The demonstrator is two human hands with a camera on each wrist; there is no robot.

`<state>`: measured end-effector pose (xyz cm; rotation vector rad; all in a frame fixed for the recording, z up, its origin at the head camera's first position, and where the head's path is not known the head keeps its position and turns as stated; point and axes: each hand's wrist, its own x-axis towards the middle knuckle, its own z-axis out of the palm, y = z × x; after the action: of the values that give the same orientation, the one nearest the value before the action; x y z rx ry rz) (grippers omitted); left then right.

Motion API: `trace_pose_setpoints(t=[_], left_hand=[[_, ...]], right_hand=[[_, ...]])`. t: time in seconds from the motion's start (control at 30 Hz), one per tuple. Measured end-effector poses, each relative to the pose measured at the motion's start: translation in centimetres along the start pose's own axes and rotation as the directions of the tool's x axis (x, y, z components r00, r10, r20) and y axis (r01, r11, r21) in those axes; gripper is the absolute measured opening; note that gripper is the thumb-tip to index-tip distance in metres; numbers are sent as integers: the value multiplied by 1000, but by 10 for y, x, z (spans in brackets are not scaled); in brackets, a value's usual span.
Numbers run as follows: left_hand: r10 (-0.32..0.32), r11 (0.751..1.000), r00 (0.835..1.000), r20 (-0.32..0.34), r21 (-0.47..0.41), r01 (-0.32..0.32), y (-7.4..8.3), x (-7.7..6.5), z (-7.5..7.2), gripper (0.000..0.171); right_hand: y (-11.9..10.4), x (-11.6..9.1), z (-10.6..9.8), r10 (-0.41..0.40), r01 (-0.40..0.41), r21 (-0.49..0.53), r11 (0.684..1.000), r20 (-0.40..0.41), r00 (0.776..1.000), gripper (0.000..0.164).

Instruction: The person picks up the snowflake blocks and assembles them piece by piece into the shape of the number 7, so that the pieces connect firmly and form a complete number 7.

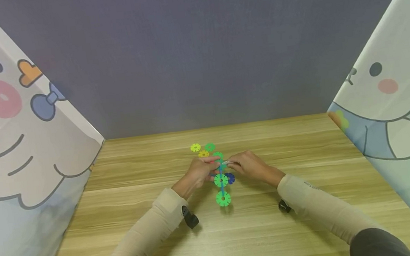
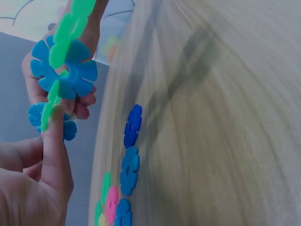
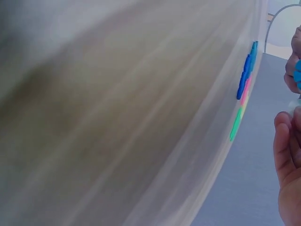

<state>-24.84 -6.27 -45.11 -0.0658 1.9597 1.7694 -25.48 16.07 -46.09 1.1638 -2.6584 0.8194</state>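
Note:
My left hand (image 1: 198, 172) pinches a chain of slotted plastic flower discs. Green discs (image 1: 223, 198) alternate with blue ones along it, and the chain hangs toward me above the table. In the left wrist view, thumb and fingers hold a green disc (image 2: 49, 110) beside a blue disc (image 2: 83, 79). Across from it, my right hand (image 1: 250, 166) pinches a whitish disc (image 1: 226, 163) at the chain's far end. Whether that disc is slotted into the chain I cannot tell. In the right wrist view the right hand (image 3: 289, 165) is partly cut off.
Loose discs lie on the wooden table beyond and below the hands: yellow (image 1: 195, 147), green (image 1: 210, 147), orange-yellow (image 1: 203, 153), dark blue (image 1: 230, 178) and pink (image 2: 112, 204). A grey panel (image 1: 203, 51) stands behind, with cartoon-printed sheets (image 1: 0, 178) at both sides.

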Motion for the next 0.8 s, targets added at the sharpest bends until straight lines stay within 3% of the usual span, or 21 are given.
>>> trace_pose_setpoints(t=[0.27,0.6,0.8], left_hand=[[1,1000,1000,9,0,-1,3,0,-5,35],[3,1000,1000,5,-23,-3,4,-4,-12,37],[7,1000,1000,9,-18,-6,1,-5,-16,40]], right_hand=[[-2,5,-1,103,-106,50,993,53,993,13],[0,10,-1,112,-114,29,993,57,992,19],[2,7,-2,163,-166,12,986,138,977,18]])
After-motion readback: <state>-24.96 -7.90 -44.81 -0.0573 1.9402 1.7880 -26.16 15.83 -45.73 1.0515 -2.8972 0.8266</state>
